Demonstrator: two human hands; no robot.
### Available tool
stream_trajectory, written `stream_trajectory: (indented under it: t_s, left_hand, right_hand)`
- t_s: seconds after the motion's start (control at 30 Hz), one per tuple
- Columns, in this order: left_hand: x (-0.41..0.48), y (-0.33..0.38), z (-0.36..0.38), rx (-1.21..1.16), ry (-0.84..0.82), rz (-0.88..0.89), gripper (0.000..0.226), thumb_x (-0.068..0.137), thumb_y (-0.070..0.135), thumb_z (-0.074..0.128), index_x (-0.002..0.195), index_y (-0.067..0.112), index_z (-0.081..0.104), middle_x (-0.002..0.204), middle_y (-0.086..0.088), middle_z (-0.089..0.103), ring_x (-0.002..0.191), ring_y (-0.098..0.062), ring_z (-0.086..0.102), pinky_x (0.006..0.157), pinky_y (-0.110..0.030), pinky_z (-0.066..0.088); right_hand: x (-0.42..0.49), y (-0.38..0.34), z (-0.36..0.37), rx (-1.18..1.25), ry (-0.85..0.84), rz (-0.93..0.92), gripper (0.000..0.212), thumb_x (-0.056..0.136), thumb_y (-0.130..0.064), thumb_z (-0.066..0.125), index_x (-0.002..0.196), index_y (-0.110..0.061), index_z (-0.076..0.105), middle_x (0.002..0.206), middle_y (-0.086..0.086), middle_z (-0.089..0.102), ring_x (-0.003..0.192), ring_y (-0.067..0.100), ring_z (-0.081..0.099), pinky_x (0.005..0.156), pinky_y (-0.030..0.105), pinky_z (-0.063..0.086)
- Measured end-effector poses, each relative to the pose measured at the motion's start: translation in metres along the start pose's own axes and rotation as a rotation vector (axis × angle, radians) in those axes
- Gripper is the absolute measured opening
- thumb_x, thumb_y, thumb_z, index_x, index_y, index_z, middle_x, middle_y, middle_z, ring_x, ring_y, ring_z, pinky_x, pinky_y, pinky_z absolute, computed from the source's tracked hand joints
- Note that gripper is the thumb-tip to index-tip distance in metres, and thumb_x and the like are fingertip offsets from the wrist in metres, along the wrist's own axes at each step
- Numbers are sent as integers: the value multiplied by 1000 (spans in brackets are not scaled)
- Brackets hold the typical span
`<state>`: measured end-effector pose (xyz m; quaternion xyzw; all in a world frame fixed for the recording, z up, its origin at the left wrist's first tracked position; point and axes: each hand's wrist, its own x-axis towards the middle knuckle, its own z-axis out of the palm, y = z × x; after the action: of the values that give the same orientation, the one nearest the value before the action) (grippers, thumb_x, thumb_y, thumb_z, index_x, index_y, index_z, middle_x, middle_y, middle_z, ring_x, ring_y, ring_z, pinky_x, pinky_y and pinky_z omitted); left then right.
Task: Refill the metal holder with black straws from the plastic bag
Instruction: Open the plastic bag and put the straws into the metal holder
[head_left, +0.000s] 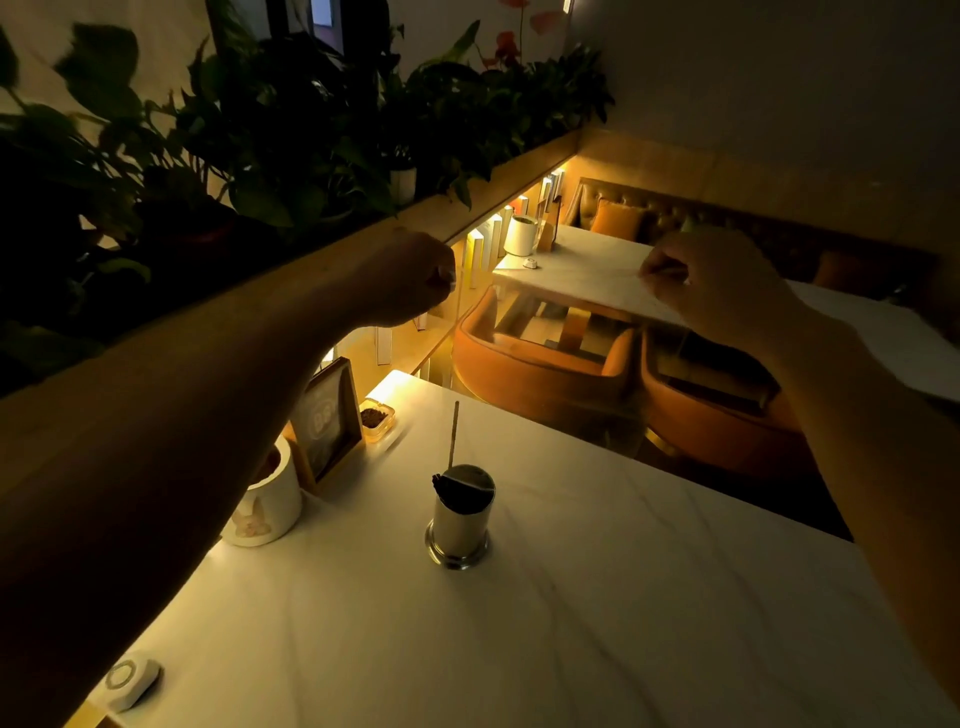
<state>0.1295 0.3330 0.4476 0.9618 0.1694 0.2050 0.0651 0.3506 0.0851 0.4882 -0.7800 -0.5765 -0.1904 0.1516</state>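
The metal holder (460, 519) stands upright in the middle of the white marble table (597, 597). Short black straws (445, 487) show at the left of its rim, and one thin pale stick (454, 434) rises from it. Above and beyond the holder, both hands are raised with fingers pinched. A clear plastic bag (563, 374), faint and hard to make out, hangs between them. My left hand (410, 275) pinches its left top corner and my right hand (711, 280) its right top corner. I cannot see any straws in the bag.
At the table's left side stand a white cup (267, 506), a framed sign (327, 421) and a small glass dish (377, 417). A white round button device (130, 680) lies at the near left corner. Orange chairs (540, 379) and another table sit beyond the far edge.
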Motion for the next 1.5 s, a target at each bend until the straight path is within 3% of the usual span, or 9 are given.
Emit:
stream_trajectory:
  t_s: [0.13, 0.27, 0.5, 0.6, 0.9, 1.0, 1.1, 1.23, 1.5]
  left_hand:
    - [6, 8, -12, 14, 33, 5, 17, 102, 16, 58, 101, 5, 71, 69, 17, 49, 59, 0, 48, 54, -15, 28]
    - [11, 21, -25, 74, 17, 46, 22, 103, 16, 55, 112, 2, 70, 98, -9, 68, 63, -1, 44, 59, -17, 32]
    - [18, 41, -32, 45, 105, 121, 26, 104, 14, 53, 117, -3, 67, 92, -13, 66, 62, 10, 37, 56, -14, 27]
    - [19, 52, -19, 20, 130, 104, 25, 105, 17, 53, 117, 1, 67, 86, -3, 57, 60, 6, 42, 54, -16, 30]
    - [5, 105, 65, -139, 100, 63, 14, 100, 14, 58, 100, 12, 72, 87, -5, 70, 78, -23, 70, 71, -42, 60]
    - [3, 126, 96, -171, 68, 45, 14, 100, 16, 59, 102, 13, 73, 86, -1, 67, 78, -20, 69, 69, -38, 60]
    - [-2, 142, 130, -197, 45, 66, 13, 100, 17, 60, 103, 14, 73, 100, -5, 74, 80, -19, 69, 74, -38, 61]
    - [-28, 162, 178, -238, 54, 76, 11, 100, 17, 61, 94, 13, 70, 87, -4, 72, 72, -18, 67, 63, -27, 47]
    - [-128, 188, 257, -279, -81, 137, 8, 93, 7, 71, 100, 6, 74, 94, -11, 74, 82, -26, 70, 73, -44, 61]
  right_hand:
    - [0, 7, -19, -40, 51, -14, 24, 95, -30, 59, 106, -10, 65, 98, 10, 69, 93, 24, 66, 81, 44, 57]
    - [-1, 10, -36, -33, 95, -25, 20, 93, -26, 61, 102, -9, 66, 94, 10, 70, 90, 23, 66, 78, 38, 56]
    - [-13, 19, -60, -20, 164, -18, 20, 92, -25, 63, 101, -8, 66, 97, 11, 70, 90, 17, 62, 71, 20, 41]
    - [-27, 25, -65, -16, 145, 6, 18, 91, -24, 64, 101, -9, 65, 98, 10, 69, 92, 18, 63, 74, 26, 44]
    - [-100, 67, -39, -85, 27, 89, 18, 93, -27, 57, 104, -15, 63, 102, 8, 69, 98, 24, 66, 81, 30, 45]
    - [-132, 82, -25, -122, 30, 82, 19, 93, -30, 54, 99, -15, 63, 90, 6, 69, 84, 22, 66, 72, 30, 49]
    - [-165, 96, -10, -134, 32, 83, 18, 94, -27, 56, 98, -13, 66, 90, 8, 71, 85, 23, 67, 78, 37, 55]
    - [-221, 103, 14, -165, 74, 111, 13, 92, -17, 63, 90, -6, 69, 83, 12, 69, 77, 30, 66, 70, 39, 52]
    - [-361, 77, 81, -220, -29, 100, 13, 89, -11, 64, 102, -12, 65, 88, 8, 70, 75, 27, 66, 65, 42, 52]
